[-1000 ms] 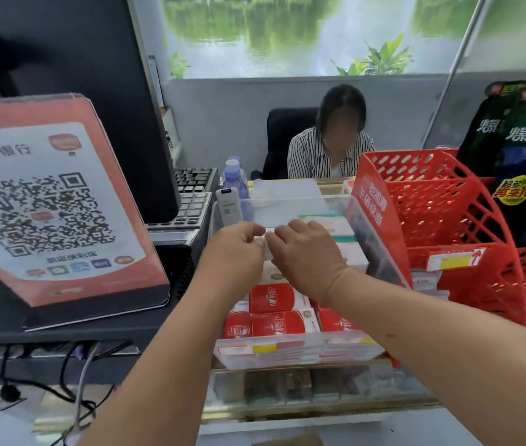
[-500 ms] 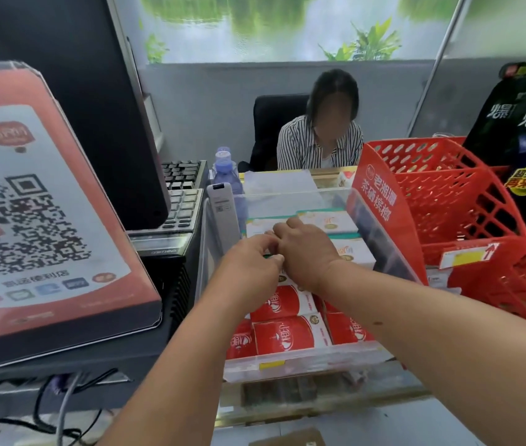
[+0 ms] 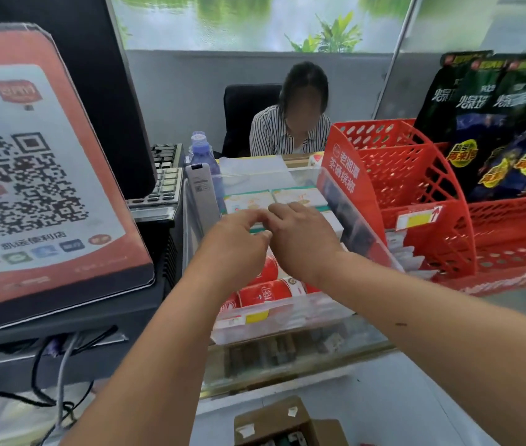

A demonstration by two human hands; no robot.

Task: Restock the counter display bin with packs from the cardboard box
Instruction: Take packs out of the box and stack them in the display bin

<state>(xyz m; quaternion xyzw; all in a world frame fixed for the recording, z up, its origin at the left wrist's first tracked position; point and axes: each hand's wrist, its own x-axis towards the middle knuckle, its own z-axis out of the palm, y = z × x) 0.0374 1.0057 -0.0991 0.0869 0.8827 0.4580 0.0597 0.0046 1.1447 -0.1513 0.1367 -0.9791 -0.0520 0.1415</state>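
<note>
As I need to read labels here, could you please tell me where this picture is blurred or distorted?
Head view: wide-angle distortion warps the QR sign; head view, right edge: the dark snack bags are smeared by blur; head view, centre: the red packs read fairly sharp, the left hand and right hand slightly soft; lighting even, no hard shadows.

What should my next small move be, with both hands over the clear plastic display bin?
Probably press the white pack you are touching flat into its row. The left hand and right hand meet over the middle row of the clear plastic display bin, behind the red packs, and the open brown cardboard box sits nearer you.
</note>
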